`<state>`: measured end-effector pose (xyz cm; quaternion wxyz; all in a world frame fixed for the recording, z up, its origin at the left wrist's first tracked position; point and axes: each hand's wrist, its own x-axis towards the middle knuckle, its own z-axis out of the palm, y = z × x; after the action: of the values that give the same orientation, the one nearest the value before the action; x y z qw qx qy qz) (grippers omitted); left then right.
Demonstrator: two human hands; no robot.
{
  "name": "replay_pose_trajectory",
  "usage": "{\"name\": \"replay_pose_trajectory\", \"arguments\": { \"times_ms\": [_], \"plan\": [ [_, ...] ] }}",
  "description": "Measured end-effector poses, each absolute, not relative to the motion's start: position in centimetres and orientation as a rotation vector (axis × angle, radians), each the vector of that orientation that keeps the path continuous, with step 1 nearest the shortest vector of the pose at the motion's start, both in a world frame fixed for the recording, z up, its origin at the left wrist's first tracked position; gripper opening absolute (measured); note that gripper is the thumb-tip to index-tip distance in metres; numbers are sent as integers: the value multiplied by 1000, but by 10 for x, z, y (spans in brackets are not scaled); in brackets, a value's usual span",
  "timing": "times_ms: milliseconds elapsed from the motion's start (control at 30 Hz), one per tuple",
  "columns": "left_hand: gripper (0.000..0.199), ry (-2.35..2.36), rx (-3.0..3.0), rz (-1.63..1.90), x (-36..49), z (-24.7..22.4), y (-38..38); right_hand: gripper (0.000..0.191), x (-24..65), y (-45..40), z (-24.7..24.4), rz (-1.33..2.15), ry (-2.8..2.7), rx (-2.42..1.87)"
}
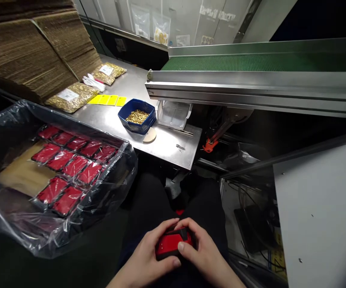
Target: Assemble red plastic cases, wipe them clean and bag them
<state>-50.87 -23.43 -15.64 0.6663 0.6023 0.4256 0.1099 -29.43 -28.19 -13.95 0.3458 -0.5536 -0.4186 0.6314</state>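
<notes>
Above my lap, a red and black plastic part (170,243) with a boxy shape is held between both hands. My left hand (149,252) curls around its left side, thumb along the lower edge. On the other side my right hand (201,248) wraps its right end, with the thumb pressed on the top face. Its underside is hidden by my palms. To the left, similar red and black parts (75,165) lie in rows, in clear plastic, inside a lined bin (128,150).
A blue tub (131,126) of small brass-coloured pieces stands on the metal table (167,146). Near it are a clear tray (174,114) and yellow cards (108,100). Stacked cardboard (41,52) rises at the back left. A green conveyor (251,62) crosses the right; a white panel (323,212) stands at right.
</notes>
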Motion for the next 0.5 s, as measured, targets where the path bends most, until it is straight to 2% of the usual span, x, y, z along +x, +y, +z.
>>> {"name": "replay_pose_trajectory", "arguments": {
  "times_ms": [233,367,433,500],
  "plan": [
    [75,724,1153,374,-500,-168,-227,23,-289,-277,-128,1566,-1323,-1428],
    [94,689,1127,262,-495,-170,-221,19,-286,-270,-123,1609,-1370,-1373],
    [101,705,1142,213,-494,-171,-217,26,-283,-264,-127,1619,-1387,-1297],
    [96,762,1183,202,-492,-171,-212,42,-279,-259,-138,1657,-1393,-1227]
  ]
}}
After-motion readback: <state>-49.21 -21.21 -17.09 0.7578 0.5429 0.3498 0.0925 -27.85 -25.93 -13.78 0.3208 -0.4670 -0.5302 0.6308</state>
